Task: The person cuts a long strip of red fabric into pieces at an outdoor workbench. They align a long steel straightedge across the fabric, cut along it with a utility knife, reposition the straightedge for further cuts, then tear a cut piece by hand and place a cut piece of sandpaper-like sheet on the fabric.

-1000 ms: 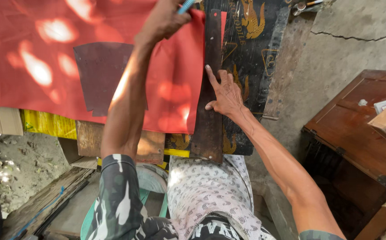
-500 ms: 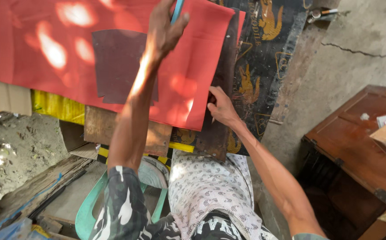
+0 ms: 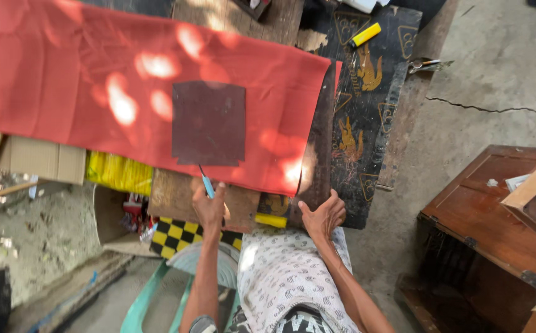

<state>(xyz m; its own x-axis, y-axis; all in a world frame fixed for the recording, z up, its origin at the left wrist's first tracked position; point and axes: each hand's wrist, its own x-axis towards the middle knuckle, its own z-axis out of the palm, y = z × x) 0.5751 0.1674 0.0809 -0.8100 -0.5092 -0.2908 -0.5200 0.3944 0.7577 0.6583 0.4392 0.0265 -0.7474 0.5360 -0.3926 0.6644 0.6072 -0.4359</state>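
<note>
My left hand (image 3: 211, 206) grips a blue-handled tool (image 3: 205, 181), its tip at the lower edge of the dark square patch (image 3: 208, 123) on the red cloth (image 3: 64, 80); my right hand (image 3: 322, 216) lies open, fingers pressing the near end of a dark wooden strip (image 3: 321, 148) along the cloth's right edge; a wooden box (image 3: 484, 209) stands well apart to the right.

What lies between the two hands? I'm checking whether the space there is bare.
In the head view, between the left hand and right hand lie a worn wooden board and a small yellow block.
</note>
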